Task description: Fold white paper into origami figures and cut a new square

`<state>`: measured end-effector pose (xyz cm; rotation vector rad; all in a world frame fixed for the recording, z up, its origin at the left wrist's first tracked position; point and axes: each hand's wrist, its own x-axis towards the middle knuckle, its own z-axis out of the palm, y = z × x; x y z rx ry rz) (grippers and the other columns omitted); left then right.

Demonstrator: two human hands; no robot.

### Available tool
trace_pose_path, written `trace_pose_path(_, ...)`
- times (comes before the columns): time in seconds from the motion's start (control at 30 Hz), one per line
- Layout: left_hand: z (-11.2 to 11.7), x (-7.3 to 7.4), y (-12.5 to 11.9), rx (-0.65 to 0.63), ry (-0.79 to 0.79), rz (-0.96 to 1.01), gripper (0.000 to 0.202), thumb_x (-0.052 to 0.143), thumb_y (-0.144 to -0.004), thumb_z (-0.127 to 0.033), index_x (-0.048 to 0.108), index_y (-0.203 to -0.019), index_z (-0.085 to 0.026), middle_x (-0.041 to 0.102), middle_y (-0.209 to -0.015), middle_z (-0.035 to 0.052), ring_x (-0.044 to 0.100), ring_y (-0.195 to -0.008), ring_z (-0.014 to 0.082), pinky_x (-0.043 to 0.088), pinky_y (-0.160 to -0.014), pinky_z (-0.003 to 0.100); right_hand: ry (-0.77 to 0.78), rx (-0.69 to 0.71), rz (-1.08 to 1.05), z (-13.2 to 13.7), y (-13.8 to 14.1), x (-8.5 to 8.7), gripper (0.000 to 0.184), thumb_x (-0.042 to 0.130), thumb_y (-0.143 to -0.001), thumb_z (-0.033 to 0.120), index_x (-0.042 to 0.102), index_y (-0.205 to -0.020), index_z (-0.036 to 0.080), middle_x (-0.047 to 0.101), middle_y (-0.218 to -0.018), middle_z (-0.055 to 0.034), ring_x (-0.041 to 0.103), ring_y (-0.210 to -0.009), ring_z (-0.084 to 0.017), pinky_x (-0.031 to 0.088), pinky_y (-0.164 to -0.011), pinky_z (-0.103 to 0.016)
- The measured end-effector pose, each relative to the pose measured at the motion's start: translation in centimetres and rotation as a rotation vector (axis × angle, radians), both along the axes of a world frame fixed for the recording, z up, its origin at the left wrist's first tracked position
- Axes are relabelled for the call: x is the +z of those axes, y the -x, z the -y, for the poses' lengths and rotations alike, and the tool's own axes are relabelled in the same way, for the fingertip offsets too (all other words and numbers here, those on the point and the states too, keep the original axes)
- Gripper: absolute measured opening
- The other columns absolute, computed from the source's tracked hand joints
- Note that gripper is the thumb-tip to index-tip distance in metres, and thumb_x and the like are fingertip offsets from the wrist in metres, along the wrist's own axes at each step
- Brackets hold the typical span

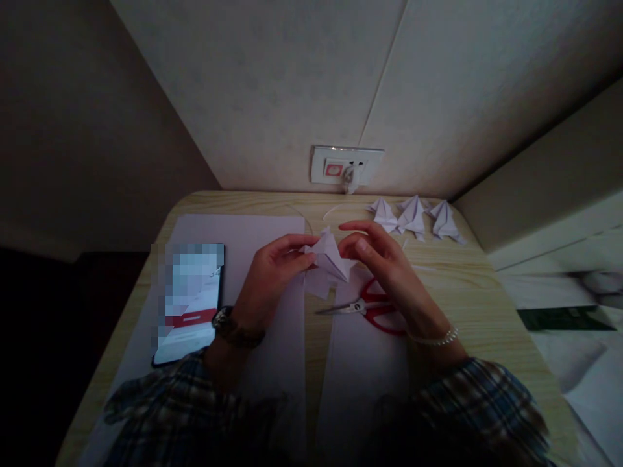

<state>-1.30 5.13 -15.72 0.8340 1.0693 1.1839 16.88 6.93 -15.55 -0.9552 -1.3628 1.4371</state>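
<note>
A partly folded white paper figure (pixel 329 258) is held above the wooden table (pixel 487 305) between both hands. My left hand (pixel 272 272), with a watch on its wrist, pinches the figure's left edge. My right hand (pixel 384 266), with a bead bracelet on its wrist, pinches the right side with thumb and forefinger while the other fingers arch above. Red-handled scissors (pixel 370 308) lie on a white sheet just below my right hand.
Three finished folded paper figures (pixel 413 217) stand in a row at the table's far right. A phone (pixel 192 301) lies on a large white sheet (pixel 243 233) at left. A wall socket (pixel 343 165) sits behind the table. Another sheet (pixel 360 370) lies near me.
</note>
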Motion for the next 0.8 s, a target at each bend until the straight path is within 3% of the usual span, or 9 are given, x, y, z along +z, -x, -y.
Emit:
trace_pose_path(0.2, -0.07, -0.03, -0.33, -0.013, -0.021, -0.102, 0.025, 0.078, -0.059, -0.013, 0.065, -0.080, -0.016, 0.068, -0.079, -0.0045, 0.064, -0.074, 0.0092, 0.051, -0.070, 0.019, 0.053, 0.031, 0.057, -0.04, 0.37, -0.26, 0.022, 0.070, -0.076, 0.021, 0.059, -0.095, 0.022, 0.061, -0.070, 0.0051, 0.057, -0.063, -0.011, 0.042, -0.059, -0.024)
trace_pose_path(0.37, 0.08, 0.23, -0.43, -0.034, 0.065, -0.098, 0.037, 0.078, -0.061, -0.021, 0.056, -0.091, -0.017, 0.067, -0.069, -0.0060, 0.064, -0.067, 0.0102, 0.049, -0.064, 0.020, -0.184, -0.020, 0.309, -0.15, 0.06, -0.07, 0.002, 0.065, -0.083, 0.020, 0.064, -0.084, 0.019, 0.065, -0.081, 0.0001, 0.058, -0.075, -0.014, 0.044, -0.070, -0.027)
trace_pose_path(0.47, 0.13, 0.30, -0.39, -0.089, 0.057, -0.151, 0.033, 0.075, -0.067, -0.027, 0.059, -0.094, -0.017, 0.067, -0.066, -0.0057, 0.064, -0.063, 0.0110, 0.049, -0.061, 0.021, -0.309, 0.014, 0.437, -0.09, -0.08, 0.10, 0.005, 0.061, -0.087, 0.019, 0.065, -0.085, 0.018, 0.066, -0.084, -0.0013, 0.060, -0.080, -0.015, 0.045, -0.075, -0.029)
trace_pose_path(0.57, 0.09, 0.12, -0.40, -0.148, 0.049, -0.205, 0.023, 0.075, -0.065, -0.024, 0.064, -0.082, -0.015, 0.064, -0.058, -0.0050, 0.062, -0.058, 0.0117, 0.050, -0.057, 0.021, -0.454, 0.037, 0.557, -0.02, -0.06, 0.10, 0.008, 0.059, -0.089, 0.017, 0.066, -0.084, 0.017, 0.065, -0.084, -0.0031, 0.060, -0.084, -0.018, 0.046, -0.078, -0.030)
trace_pose_path(0.7, 0.03, -0.15, -0.39, -0.092, 0.078, -0.195, 0.018, 0.075, -0.064, -0.023, 0.060, -0.072, -0.016, 0.068, -0.062, -0.0032, 0.065, -0.059, 0.0119, 0.053, -0.062, 0.023, -0.648, -0.113, 0.687, 0.21, 0.00, 0.01, 0.011, 0.062, -0.088, 0.018, 0.065, -0.098, 0.016, 0.060, -0.101, -0.0097, 0.055, -0.101, -0.023, 0.044, -0.090, -0.038)
trace_pose_path(0.8, 0.12, -0.05, -0.37, -0.027, 0.108, -0.167, 0.020, 0.074, -0.066, -0.026, 0.057, -0.071, -0.016, 0.068, -0.067, -0.0036, 0.068, -0.064, 0.0126, 0.056, -0.069, 0.026, -0.740, -0.194, 0.700, 0.56, 0.18, 0.09, 0.011, 0.063, -0.088, 0.021, 0.063, -0.099, 0.018, 0.059, -0.106, -0.0097, 0.053, -0.105, -0.023, 0.042, -0.095, -0.040)
